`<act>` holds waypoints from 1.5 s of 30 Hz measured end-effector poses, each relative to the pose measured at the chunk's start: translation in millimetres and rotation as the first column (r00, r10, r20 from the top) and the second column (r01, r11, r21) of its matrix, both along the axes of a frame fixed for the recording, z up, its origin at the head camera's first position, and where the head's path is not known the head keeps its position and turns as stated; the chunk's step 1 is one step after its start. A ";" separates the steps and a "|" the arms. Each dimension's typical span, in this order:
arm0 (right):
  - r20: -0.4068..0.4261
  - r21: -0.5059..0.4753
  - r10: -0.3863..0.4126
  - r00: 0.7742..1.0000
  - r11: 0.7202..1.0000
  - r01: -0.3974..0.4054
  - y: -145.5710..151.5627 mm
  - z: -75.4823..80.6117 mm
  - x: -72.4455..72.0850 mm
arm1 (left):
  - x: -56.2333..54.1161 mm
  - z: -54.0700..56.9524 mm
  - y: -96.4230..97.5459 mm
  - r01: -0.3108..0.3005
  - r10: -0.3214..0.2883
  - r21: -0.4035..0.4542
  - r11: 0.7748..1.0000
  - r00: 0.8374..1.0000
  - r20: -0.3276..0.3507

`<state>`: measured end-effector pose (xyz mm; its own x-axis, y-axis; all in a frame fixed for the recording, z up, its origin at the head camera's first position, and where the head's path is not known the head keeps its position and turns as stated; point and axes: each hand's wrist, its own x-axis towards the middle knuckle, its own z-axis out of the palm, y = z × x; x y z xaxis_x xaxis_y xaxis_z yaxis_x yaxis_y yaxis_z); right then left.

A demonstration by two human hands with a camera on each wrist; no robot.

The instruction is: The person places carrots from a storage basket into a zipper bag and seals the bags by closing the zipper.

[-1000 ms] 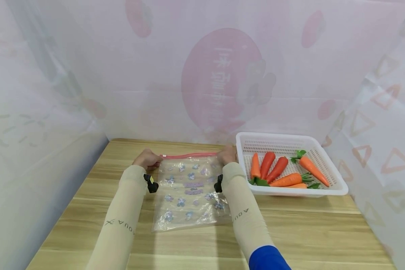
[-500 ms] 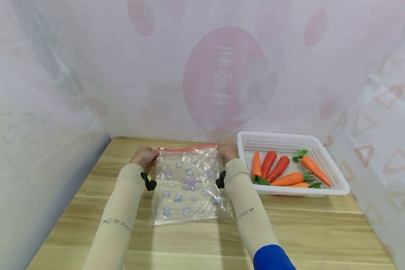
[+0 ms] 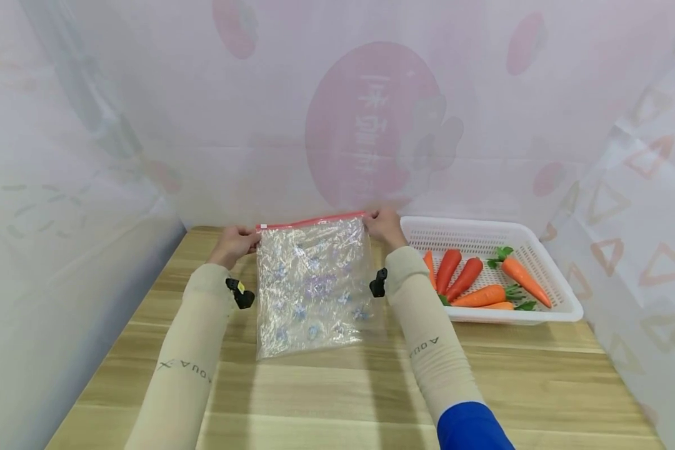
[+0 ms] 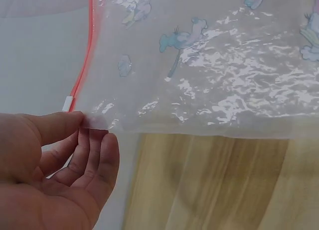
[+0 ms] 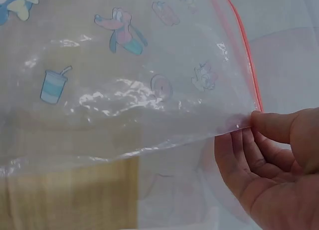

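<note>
A clear zip bag (image 3: 315, 294) with printed cartoon figures hangs between both hands, its pink-red zip edge at the top. In the left wrist view, the left hand (image 4: 65, 165) pinches the bag's upper left corner between thumb and fingers, right beside the white slider (image 4: 68, 104). The right hand (image 5: 271, 160) pinches the opposite upper corner at the end of the red zip strip (image 5: 247, 55). Seen from the head, the left hand (image 3: 233, 245) and right hand (image 3: 386, 226) hold the bag spread flat, tilted up off the table.
On the right stands a white perforated basket (image 3: 562, 306) holding several carrots (image 3: 525, 282) and red ones (image 3: 449, 270). The right forearm passes close to its left side. A wooden table (image 3: 315, 406) lies below, with printed cloth walls (image 3: 236, 162) at the back and sides.
Both hands have risen and moved slightly apart, lifting the zip edge of the bag up from near the table. The basket has stayed in place.
</note>
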<state>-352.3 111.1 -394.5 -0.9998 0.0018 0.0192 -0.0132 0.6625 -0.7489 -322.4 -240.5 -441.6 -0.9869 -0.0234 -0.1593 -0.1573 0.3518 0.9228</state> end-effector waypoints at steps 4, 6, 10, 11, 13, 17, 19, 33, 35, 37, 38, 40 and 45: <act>-0.012 -0.049 0.055 0.998 0.997 -0.056 0.3 16.1 0.0 | 0.2 11.4 -2.7 -0.006 0.007 0.031 1.000 0.999 -0.038; -0.016 -0.076 0.068 0.998 0.995 -0.069 0.1 24.9 -0.4 | 0.1 19.0 -3.1 -0.022 0.023 0.020 1.000 0.998 -0.054; -0.035 -0.094 0.093 0.995 0.991 -0.096 1.5 41.0 -0.8 | -0.3 35.5 -1.8 -0.057 0.055 -0.021 0.998 0.993 -0.102; -0.041 -0.088 0.100 0.994 0.991 -0.104 2.2 44.6 -0.6 | -0.1 39.5 -1.3 -0.064 0.059 -0.038 0.997 0.991 -0.119; -0.057 -0.087 0.117 0.991 0.989 -0.122 3.3 50.8 0.5 | 0.3 46.7 -1.3 -0.076 0.064 -0.064 0.995 0.984 -0.168; -0.097 -0.094 0.157 0.983 0.982 -0.166 6.1 60.5 2.2 | 3.0 59.6 -2.3 -0.105 0.064 -0.140 0.985 0.961 -0.268; -0.124 -0.096 0.176 0.977 0.977 -0.188 8.9 64.1 2.5 | 4.4 65.5 -2.2 -0.113 0.058 -0.168 0.979 0.950 -0.306; -0.310 -0.111 0.275 0.910 0.940 -0.322 30.7 82.9 14.5 | 21.0 100.8 -7.3 -0.088 -0.005 -0.159 0.983 0.862 -0.507; -0.337 -0.114 0.284 0.898 0.934 -0.339 32.8 84.9 17.5 | 24.7 104.0 -7.8 -0.075 -0.018 -0.154 0.985 0.847 -0.532; -0.362 -0.118 0.293 0.885 0.927 -0.355 36.3 85.1 20.1 | 29.3 106.5 -7.6 -0.064 -0.033 -0.150 0.987 0.822 -0.568; -0.370 -0.115 0.296 0.881 0.926 -0.360 38.4 84.6 21.7 | 31.5 107.5 -7.4 -0.054 -0.043 -0.145 0.988 0.807 -0.588; -0.389 -0.108 0.298 0.872 0.925 -0.365 43.1 82.6 26.0 | 37.3 108.9 -7.0 -0.033 -0.062 -0.138 0.990 0.773 -0.631; -0.419 -0.099 0.303 0.856 0.922 -0.375 53.3 77.0 47.2 | 53.6 106.5 -9.5 0.052 -0.138 -0.146 0.988 0.723 -0.677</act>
